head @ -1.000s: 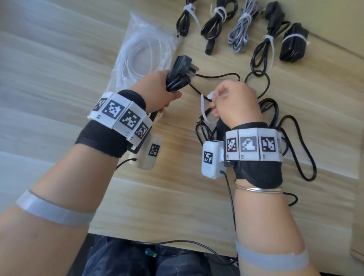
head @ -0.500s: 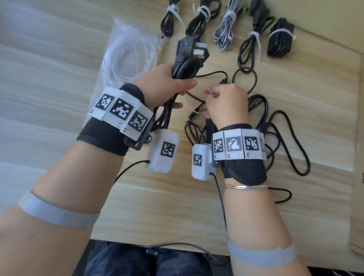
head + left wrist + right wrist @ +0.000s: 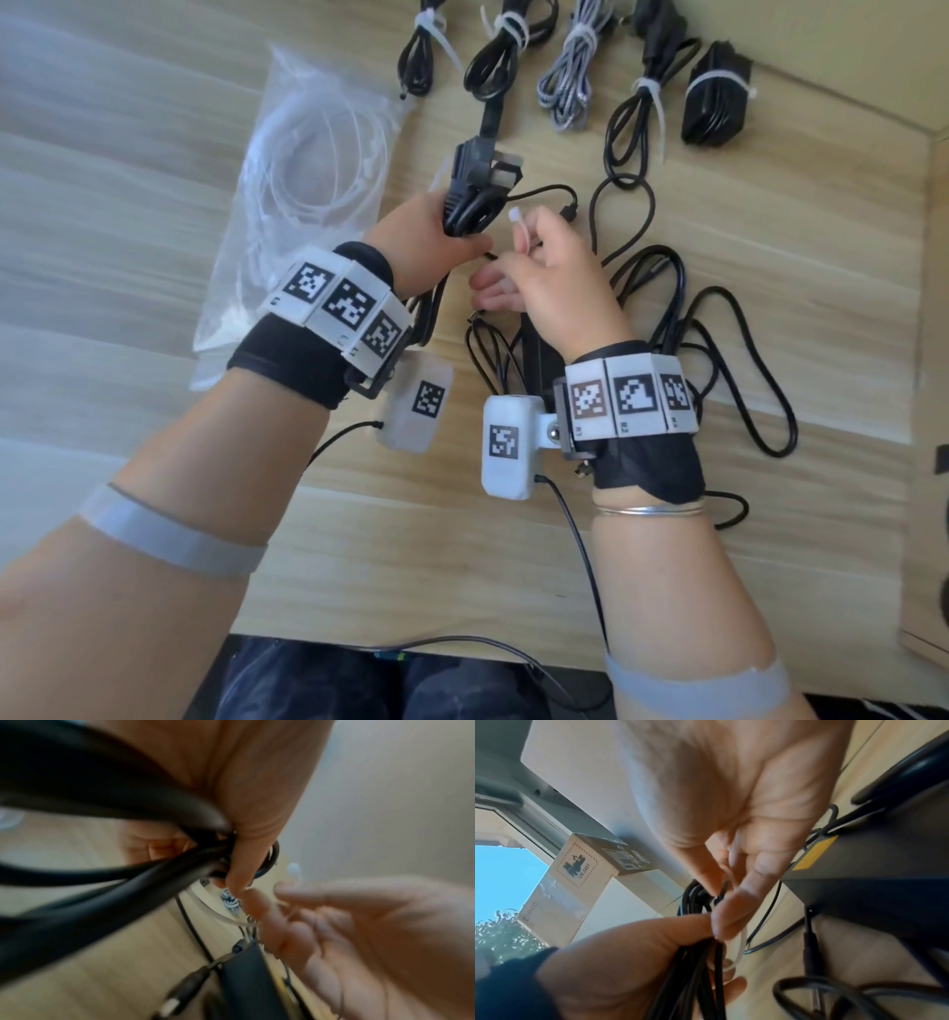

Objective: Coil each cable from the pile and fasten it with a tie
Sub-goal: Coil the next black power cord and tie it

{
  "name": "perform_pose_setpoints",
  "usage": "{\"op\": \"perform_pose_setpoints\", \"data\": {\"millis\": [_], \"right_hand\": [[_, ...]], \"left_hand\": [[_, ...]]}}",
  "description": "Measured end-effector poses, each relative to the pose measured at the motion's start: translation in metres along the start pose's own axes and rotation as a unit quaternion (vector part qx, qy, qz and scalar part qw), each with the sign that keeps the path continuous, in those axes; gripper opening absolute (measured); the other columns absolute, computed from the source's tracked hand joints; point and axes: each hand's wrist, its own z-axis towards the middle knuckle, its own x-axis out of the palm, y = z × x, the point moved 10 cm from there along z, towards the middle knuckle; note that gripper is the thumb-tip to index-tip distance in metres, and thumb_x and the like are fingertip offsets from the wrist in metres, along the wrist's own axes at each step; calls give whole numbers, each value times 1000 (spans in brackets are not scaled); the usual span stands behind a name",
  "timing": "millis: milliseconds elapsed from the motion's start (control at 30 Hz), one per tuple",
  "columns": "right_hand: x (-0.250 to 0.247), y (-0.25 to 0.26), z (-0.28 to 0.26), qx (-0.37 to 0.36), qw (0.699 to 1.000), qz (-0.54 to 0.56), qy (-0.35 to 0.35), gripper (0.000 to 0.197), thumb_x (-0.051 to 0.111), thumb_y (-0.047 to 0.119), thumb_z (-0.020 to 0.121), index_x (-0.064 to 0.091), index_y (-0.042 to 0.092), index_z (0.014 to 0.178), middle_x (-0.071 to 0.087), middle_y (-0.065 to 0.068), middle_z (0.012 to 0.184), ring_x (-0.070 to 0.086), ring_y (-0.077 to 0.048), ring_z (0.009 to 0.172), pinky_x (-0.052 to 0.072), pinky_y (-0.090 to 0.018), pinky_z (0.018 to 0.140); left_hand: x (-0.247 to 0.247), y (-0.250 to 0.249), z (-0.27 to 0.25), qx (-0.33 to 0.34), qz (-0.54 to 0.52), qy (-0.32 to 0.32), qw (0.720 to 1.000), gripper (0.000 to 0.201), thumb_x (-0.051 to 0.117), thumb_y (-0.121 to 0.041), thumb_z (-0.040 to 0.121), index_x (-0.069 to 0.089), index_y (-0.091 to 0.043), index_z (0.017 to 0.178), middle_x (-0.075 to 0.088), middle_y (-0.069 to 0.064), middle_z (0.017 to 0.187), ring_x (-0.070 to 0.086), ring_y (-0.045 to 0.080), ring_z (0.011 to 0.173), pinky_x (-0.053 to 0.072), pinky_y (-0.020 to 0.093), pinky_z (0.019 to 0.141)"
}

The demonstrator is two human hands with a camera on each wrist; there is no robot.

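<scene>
The left hand (image 3: 429, 234) is clenched round a thick black power cable gathered into a bundle of loops (image 3: 464, 210), its blocky black plug with bare metal prongs (image 3: 482, 164) sticking out above the fist; the bundle is held up off the pale wood-grain bench (image 3: 513, 555), most likely so that a tie can pass all the way round it without the loops springing apart. The right hand (image 3: 552, 280) sits just beside it, thumb and forefinger pinching a thin white plastic zip tie (image 3: 519, 226) whose small square head points upward, while the other fingers hang loose; from the right wrist view the strap (image 3: 739, 945) curves down against the gathered strands, so threading looks begun but not closed. The cable itself is smooth, glossy and stiff-looking, several strands lying side by side through the fist. Beneath the right wrist lies the remaining tangle of thin black cables (image 3: 719, 349), still loose. Along the far edge five bundles already wear white ties (image 3: 642, 67), kept apart from the pile, probably to separate finished from unfinished. A clear plastic bag of spare white ties (image 3: 308, 169) lies at the left, within reach.
</scene>
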Motion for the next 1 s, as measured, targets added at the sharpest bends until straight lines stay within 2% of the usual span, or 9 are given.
{"op": "perform_pose_setpoints", "data": {"millis": [133, 233, 400, 500, 633, 733, 800, 867, 1000], "right_hand": [[-6, 23, -2, -101, 991, -76, -35, 22, 51, 12, 93, 46, 21, 74, 64, 5, 68, 52, -3, 49, 42, -16, 54], [-4, 37, 0, -160, 980, -105, -56, 10, 59, 14, 88, 56, 16, 78, 60, 10, 66, 50, -2, 53, 44, -21, 61], [10, 44, 5, -193, 968, -142, -71, 5, 65, 15, 83, 64, 11, 80, 53, 19, 67, 52, -4, 61, 47, -21, 62], [4, 34, 13, -162, 976, -120, -84, 7, 63, 17, 86, 63, 11, 81, 53, 15, 59, 58, -15, 58, 51, -29, 60], [0, 26, 16, -142, 983, -96, -69, 13, 57, 18, 91, 57, 8, 83, 61, -2, 66, 57, -12, 53, 53, -31, 54], [-4, 26, 17, -137, 983, -94, -75, 15, 54, 18, 92, 55, 6, 85, 62, 3, 64, 56, -5, 51, 53, -28, 55], [-6, 25, 19, -136, 984, -91, -76, 14, 54, 18, 93, 54, 6, 85, 64, 3, 65, 56, -6, 52, 52, -30, 58], [-5, 23, 19, -131, 985, -91, -69, 13, 53, 18, 93, 53, 8, 84, 66, -1, 66, 57, -10, 53, 53, -33, 61], [-5, 21, 18, -121, 989, -54, -59, 18, 53, 15, 93, 49, 21, 76, 61, 13, 59, 54, -5, 50, 50, -25, 53]], "left_hand": [[13, 13, 6, -21, 160, 27, 986, 19, 48, -34, 90, 47, -17, 97, 57, 6, 94, 54, 29, 97, 41, 36, 90], [24, 28, 8, -62, 245, 51, 966, 40, 34, -47, 85, 44, -16, 108, 58, 8, 108, 48, 32, 110, 36, 47, 100], [30, 15, 5, -45, 289, 82, 953, 13, 34, -23, 92, 41, -15, 98, 45, 7, 103, 42, 29, 117, 29, 39, 102], [31, 7, 0, 11, 267, 95, 959, 42, 42, -27, 91, 37, -17, 131, 38, 9, 132, 31, 28, 127, 23, 37, 109], [22, 3, -2, 5, 176, 92, 980, 68, 42, -14, 90, 6, -26, 146, 31, 14, 136, 33, 31, 126, 30, 35, 99], [19, 1, -2, 7, 113, 101, 988, 72, 39, -7, 90, 3, -36, 145, 31, 13, 139, 41, 28, 122, 34, 29, 88], [16, -4, -4, 18, 69, 101, 992, 73, 38, -6, 89, 2, -40, 144, 33, 13, 141, 43, 26, 124, 34, 29, 95], [13, -11, -6, 41, 29, 94, 994, 72, 36, -5, 90, 3, -40, 144, 39, 18, 137, 50, 30, 118, 40, 39, 101], [2, -15, -4, 51, 45, 60, 996, 58, 31, 2, 89, 17, -25, 138, 53, 32, 117, 59, 43, 99, 49, 54, 83]]}}
